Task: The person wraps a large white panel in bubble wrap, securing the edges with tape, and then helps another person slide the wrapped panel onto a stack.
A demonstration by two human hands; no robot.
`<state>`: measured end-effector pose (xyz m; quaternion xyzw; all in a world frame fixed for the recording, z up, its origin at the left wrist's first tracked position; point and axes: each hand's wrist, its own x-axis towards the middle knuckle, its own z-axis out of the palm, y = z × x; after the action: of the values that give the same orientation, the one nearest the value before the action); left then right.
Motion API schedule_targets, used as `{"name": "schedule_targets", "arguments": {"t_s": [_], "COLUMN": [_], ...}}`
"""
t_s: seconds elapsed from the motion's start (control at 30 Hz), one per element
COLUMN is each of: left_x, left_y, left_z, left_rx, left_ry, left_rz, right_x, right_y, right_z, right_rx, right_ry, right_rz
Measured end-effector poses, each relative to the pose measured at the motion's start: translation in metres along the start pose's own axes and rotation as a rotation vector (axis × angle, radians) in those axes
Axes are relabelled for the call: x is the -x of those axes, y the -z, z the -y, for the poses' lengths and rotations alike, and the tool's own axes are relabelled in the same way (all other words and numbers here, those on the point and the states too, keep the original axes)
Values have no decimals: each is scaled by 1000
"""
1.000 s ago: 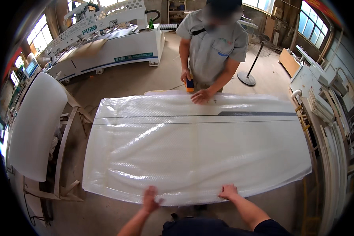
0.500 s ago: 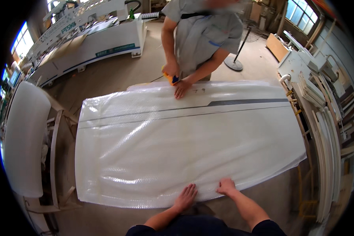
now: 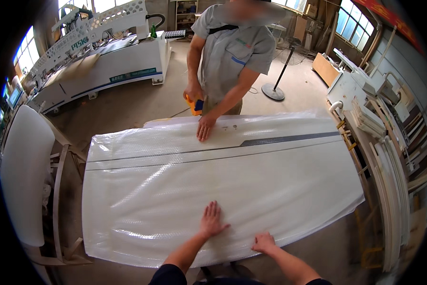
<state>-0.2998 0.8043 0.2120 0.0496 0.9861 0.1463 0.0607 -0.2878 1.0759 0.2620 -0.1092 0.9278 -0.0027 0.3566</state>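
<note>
Sitting well left of both hands is a large white rounded bundle; then, beyond the left hand, a co-worker's hand grips an orange-and-blue tool. The left hand lies flat, fingers slightly parted, on the bubble-wrapped panel spread beneath both hands. Rightward, the right hand curls at its near edge, whether clamped on film I cannot tell, with pale boards well right of it.

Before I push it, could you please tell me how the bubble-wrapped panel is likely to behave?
The bubble-wrapped panel is probably stiff, as its broad face looks flat beneath the left hand. Its bubble wrap seems floppy, judging by the wrinkles, and may feel slippery, given the glossy sheen.
</note>
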Motion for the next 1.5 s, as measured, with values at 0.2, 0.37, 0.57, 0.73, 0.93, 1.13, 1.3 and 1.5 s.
{"name": "schedule_targets", "arguments": {"t_s": [0.2, 0.37, 0.57, 0.73, 0.93, 1.13, 1.3, 1.5], "left_x": [-96, -88, 17, 113, 122, 10, -72, -130], "left_y": [30, 17, -12, -27, -29, -43, -87, -141], "left_z": [33, 16, -24, -78, -190, -382, -493, -562], "left_rx": [-33, -63, -98, -87, -67, 9, 124, 222], "left_ry": [182, 160, 148, 228, 157, -333, -444, -426], "left_rz": [-139, -113, -31, 40, 4, 4, 175, 212], "right_x": [5, 6, 13, 48, 64, 62, 34, 16], "right_y": [-5, -7, 0, -19, -27, 3, 17, 41], "right_z": [2, -8, -5, -73, -272, -425, -502, -601], "right_rx": [-6, 30, -133, -243, -104, -62, -52, 40], "right_ry": [42, 82, 223, 381, 140, 28, 40, 155], "right_rz": [-23, -42, -70, -203, -274, -309, -367, -289]}}
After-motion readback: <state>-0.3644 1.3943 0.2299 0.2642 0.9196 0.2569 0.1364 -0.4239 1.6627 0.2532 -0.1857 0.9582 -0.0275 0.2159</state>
